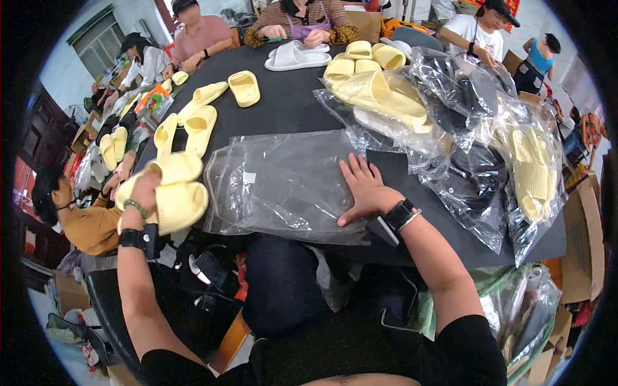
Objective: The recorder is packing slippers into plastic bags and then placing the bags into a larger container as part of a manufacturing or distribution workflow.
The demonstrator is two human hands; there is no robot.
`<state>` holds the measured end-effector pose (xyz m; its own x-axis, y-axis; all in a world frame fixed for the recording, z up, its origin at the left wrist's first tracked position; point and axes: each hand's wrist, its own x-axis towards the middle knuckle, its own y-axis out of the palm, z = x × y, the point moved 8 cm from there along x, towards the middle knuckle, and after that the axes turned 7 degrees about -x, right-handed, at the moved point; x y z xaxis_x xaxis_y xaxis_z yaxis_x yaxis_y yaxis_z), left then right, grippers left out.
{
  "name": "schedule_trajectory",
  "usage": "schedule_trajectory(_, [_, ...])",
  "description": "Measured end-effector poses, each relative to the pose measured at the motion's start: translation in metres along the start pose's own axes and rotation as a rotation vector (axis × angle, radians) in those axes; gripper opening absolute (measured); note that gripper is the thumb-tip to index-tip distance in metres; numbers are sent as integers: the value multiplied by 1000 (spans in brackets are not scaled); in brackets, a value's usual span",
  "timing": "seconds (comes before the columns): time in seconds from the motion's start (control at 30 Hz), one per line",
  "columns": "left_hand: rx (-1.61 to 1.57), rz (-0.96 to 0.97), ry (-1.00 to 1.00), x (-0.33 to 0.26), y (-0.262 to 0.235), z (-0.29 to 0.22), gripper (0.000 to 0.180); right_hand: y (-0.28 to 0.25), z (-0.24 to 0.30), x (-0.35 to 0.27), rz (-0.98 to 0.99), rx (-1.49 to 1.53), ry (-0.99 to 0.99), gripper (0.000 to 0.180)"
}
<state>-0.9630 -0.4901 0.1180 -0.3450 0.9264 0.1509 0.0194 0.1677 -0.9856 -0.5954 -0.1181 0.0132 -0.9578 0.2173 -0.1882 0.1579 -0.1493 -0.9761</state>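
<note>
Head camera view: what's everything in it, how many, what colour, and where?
Table: one, black, centre
Clear plastic bag: at least one, transparent, near table edge
Loose slide slippers: at least four, yellow, table's left
Held slide slippers: apparently two, yellow, left corner
Grey slippers: two, pale grey, far table edge
Bagged slippers: several, yellow and black, table's right
Sack: one, green, lower right
Cardboard boxes: several, brown, around room
Other people: several, mixed clothing colours, around and beyond table
Left hand: one, bare, gripping slippers
Right hand: one, bare, spread on bag

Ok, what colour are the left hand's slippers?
Pale yellow; the slippers in the left hand show best in the head view.
</note>
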Motion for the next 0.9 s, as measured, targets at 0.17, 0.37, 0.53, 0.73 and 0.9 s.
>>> schedule_trajectory(0.17, [-97, -322, -74, 39, -93, -67, 19, -1, -13, -3, -53, 191, 7, 139])
schedule_trajectory(0.37, [-88, -485, 243, 95, -102, -247, 19, 6, 1, -21, -31, -30, 105, 139])
schedule_trajectory(0.53, [-197, -159, 146, 136, 40, -314, 15, 14, -11, -24, -108, -23, 184, 139])
schedule_trajectory(0.73, [-158, 11, -66, 131, 109, -260, 29, 12, -10, -29, -102, -18, 184, 140])
schedule_trajectory(0.9, [-70, 29, -362, 119, 102, -176, 25, 13, -15, -30, -89, -27, 195, 141])
